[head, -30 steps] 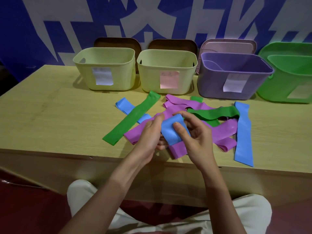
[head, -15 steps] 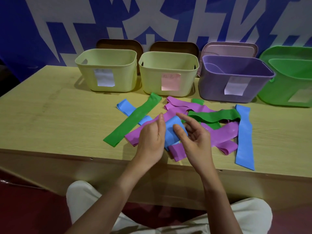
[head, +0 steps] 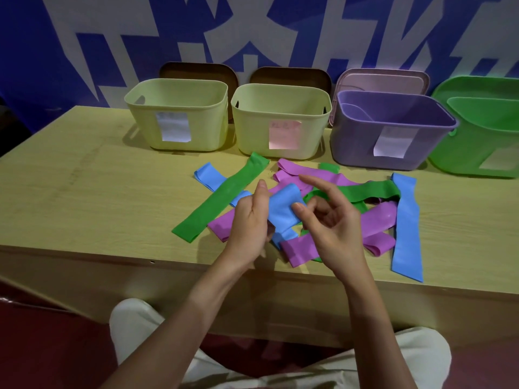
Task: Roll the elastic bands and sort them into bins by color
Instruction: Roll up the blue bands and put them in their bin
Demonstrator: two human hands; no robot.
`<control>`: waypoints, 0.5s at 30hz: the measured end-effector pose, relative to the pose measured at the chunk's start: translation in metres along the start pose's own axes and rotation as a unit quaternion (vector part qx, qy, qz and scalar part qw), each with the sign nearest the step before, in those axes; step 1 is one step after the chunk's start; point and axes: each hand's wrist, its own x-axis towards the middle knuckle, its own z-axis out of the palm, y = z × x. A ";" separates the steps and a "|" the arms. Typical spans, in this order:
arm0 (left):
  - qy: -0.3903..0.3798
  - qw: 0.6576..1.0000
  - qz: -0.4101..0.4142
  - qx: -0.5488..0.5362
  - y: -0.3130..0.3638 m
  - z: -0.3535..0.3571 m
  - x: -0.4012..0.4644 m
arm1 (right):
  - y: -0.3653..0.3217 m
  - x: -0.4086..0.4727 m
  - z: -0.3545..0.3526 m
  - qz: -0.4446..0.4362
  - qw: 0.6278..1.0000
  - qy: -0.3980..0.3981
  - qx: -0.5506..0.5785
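Wooden table (head: 84, 192): blue band (head: 283, 211) gripped by left hand (head: 250, 220).

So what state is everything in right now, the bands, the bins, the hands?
Blue band: partly rolled, held.
Left hand: grips it.
Right hand: thumb on the roll, fingers spread.
Loose bands: flat, overlapping on table.
Four bins: open; contents not visible.
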 end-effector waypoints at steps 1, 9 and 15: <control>-0.008 0.999 -0.027 -0.023 0.001 0.000 0.000 | 0.000 0.000 -0.001 -0.008 1.000 -0.005 -0.006; -0.057 0.989 -0.132 -0.040 0.002 0.001 0.005 | 0.006 0.004 -0.003 -0.001 0.999 -0.008 -0.035; -0.024 0.985 0.049 0.163 -0.010 -0.006 0.007 | 0.011 0.003 0.000 0.012 0.999 0.001 -0.049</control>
